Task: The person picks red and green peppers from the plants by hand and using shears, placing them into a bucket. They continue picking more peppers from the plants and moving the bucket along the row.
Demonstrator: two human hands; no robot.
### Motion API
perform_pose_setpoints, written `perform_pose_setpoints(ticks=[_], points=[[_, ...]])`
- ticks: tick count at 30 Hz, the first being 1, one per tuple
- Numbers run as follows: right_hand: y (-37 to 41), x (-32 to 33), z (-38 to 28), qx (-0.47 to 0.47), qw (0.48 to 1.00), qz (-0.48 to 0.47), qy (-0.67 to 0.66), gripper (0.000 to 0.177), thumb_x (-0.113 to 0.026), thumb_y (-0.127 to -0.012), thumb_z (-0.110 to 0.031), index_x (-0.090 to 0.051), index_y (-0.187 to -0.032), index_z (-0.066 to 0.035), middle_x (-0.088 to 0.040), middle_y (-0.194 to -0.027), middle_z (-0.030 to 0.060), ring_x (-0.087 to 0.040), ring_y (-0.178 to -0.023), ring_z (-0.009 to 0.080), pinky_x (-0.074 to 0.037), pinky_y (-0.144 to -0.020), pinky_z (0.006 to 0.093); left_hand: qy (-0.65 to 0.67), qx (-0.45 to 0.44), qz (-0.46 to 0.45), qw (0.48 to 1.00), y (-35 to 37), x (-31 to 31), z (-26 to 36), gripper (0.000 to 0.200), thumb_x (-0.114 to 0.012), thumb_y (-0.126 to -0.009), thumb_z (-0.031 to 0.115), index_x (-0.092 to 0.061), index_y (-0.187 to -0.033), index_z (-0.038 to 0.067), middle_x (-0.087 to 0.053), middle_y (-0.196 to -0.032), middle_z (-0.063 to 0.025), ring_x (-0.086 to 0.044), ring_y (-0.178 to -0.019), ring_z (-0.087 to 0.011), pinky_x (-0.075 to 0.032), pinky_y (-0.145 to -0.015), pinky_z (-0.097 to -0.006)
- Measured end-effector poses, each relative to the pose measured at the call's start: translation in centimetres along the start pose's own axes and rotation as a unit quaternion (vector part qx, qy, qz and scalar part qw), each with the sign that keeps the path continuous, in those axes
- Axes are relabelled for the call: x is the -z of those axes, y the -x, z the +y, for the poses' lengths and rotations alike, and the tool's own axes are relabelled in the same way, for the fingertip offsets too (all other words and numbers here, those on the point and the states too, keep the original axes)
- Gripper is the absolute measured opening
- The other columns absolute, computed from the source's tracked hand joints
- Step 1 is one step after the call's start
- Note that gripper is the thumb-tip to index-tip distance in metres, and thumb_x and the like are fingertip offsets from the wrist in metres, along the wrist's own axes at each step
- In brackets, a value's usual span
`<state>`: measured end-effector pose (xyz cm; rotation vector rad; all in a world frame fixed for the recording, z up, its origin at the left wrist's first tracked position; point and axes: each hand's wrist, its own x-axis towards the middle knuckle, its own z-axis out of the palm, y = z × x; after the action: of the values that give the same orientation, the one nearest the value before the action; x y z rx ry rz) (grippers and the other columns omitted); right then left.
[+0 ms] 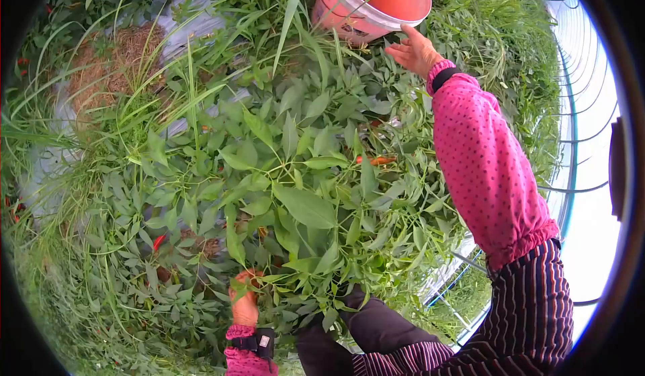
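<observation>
Bucket (332, 15) is pink, up at the top edge by the grass, mouth showing. Right hand (415, 52) is right at its rim, fingers loosely spread, not wrapped around anything. Left hand (244, 302) is down in the pepper plant (306, 205), fingertips lost in leaves, so can't tell if they're gripping. Red pepper (159, 242) hangs off to its left.

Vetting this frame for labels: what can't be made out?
Head view:
- Left hand: anything in its grip, hidden by its own fingers and leaves.
- Bucket: far side, cut off by the top edge.
- Bucket marking: too small to read.
- Wrist device: display detail, too small.
</observation>
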<state>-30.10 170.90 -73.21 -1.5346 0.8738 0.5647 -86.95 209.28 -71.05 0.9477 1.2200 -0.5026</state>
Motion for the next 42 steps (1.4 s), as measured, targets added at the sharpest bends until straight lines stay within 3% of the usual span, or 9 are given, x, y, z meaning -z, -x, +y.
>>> perform_pose_setpoints(ticks=[3,5,8,10,15,19,26,29,42], points=[[-3.1,0.0,-1.1,-0.004,0.998,0.012,-0.054,0.111,-0.069,-0.077,-0.051,-0.001,-0.144,0.006,-0.027,-0.145,0.0254,-0.056,-0.112,0.0340,-0.049,-0.088,0.0338,0.206,0.043,-0.037,0.977,-1.8,1.3,4.5,0.034,-0.048,-0.092,0.029,-0.055,-0.110,0.002,-0.065,-0.098,-0.0121,-0.063,-0.079,-0.0257,-0.047,-0.068,-0.0344],[-4.3,-0.2,-1.3,0.003,0.998,-0.011,-0.068,0.113,-0.069,-0.077,-0.053,-0.001,-0.144,0.007,-0.030,-0.141,0.0253,-0.056,-0.111,0.0336,-0.051,-0.086,0.0334,0.102,0.029,0.067,0.992,-4.1,2.0,6.9,0.038,-0.047,-0.092,0.031,-0.054,-0.110,-0.001,-0.064,-0.104,-0.0112,-0.064,-0.090,-0.0257,-0.045,-0.066,-0.0344],[-7.4,-0.1,-1.2,0.030,0.994,-0.046,-0.096,0.070,-0.056,-0.090,-0.038,-0.023,-0.138,0.001,-0.040,-0.131,0.0271,-0.059,-0.106,0.0381,-0.057,-0.078,0.0355,0.110,-0.002,0.127,0.986,-7.3,1.4,10.8,0.041,-0.044,-0.094,0.034,-0.050,-0.116,0.000,-0.061,-0.114,-0.0127,-0.061,-0.101,-0.0263,-0.045,-0.069,-0.0340],[-7.2,-1.3,-1.6,0.013,0.990,0.079,-0.120,0.074,-0.057,-0.087,-0.049,-0.022,-0.145,-0.019,-0.030,-0.145,0.0159,-0.039,-0.127,0.0373,-0.047,-0.091,0.0515,0.186,0.004,0.077,0.980,-9.8,1.6,11.9,0.045,-0.042,-0.095,0.038,-0.046,-0.121,0.002,-0.058,-0.120,-0.0144,-0.057,-0.110,-0.0274,-0.044,-0.074,-0.0336],[-6.3,-1.6,-0.9,-0.012,0.958,-0.030,-0.285,0.052,-0.043,-0.090,-0.013,-0.025,-0.136,0.001,-0.040,-0.131,0.0259,-0.051,-0.114,0.0417,-0.051,-0.091,0.0453,0.038,-0.030,-0.105,0.993,-16.5,3.4,10.0,0.053,-0.038,-0.096,0.046,-0.041,-0.130,0.005,-0.053,-0.126,-0.0160,-0.051,-0.118,-0.0301,-0.045,-0.082,-0.0362],[-4.3,-3.8,-0.8,-0.012,0.947,0.027,-0.318,0.049,-0.038,-0.089,-0.009,-0.027,-0.136,0.001,-0.042,-0.129,0.0271,-0.050,-0.115,0.0422,-0.054,-0.088,0.0444,0.031,-0.042,-0.195,0.979,-21.5,2.3,9.7,0.051,-0.041,-0.096,0.043,-0.042,-0.130,0.005,-0.053,-0.123,-0.0158,-0.053,-0.112,-0.0292,-0.047,-0.083,-0.0380],[-7.1,-2.9,1.5,0.001,0.978,-0.023,-0.208,0.038,-0.041,-0.088,-0.005,-0.035,-0.120,0.014,-0.047,-0.123,0.0282,-0.057,-0.108,0.0432,-0.055,-0.089,0.0447,0.150,-0.054,-0.291,0.943,-27.3,-1.0,10.3,0.050,-0.044,-0.095,0.039,-0.044,-0.131,0.005,-0.054,-0.119,-0.0156,-0.057,-0.100,-0.0276,-0.051,-0.084,-0.0411],[-5.4,-4.0,3.1,0.012,0.972,-0.035,-0.234,0.033,-0.043,-0.085,-0.002,-0.039,-0.113,0.015,-0.052,-0.119,0.0272,-0.058,-0.107,0.0387,-0.052,-0.093,0.0443,0.019,-0.200,-0.233,0.951,-24.6,-5.6,10.9,0.048,-0.046,-0.095,0.030,-0.038,-0.136,0.006,-0.052,-0.123,-0.0147,-0.057,-0.101,-0.0254,-0.051,-0.084,-0.0379],[0.3,-13.0,5.5,0.156,0.952,-0.170,0.202,0.028,-0.060,-0.078,-0.016,-0.057,-0.102,-0.002,-0.062,-0.095,0.0085,-0.061,-0.079,0.0206,-0.052,-0.073,0.0339,-0.016,-0.306,-0.256,0.917,-10.1,-10.8,12.8,0.083,-0.060,-0.077,0.000,-0.018,-0.148,0.009,-0.050,-0.129,-0.0081,-0.059,-0.100,-0.0212,-0.047,-0.085,-0.0291]])
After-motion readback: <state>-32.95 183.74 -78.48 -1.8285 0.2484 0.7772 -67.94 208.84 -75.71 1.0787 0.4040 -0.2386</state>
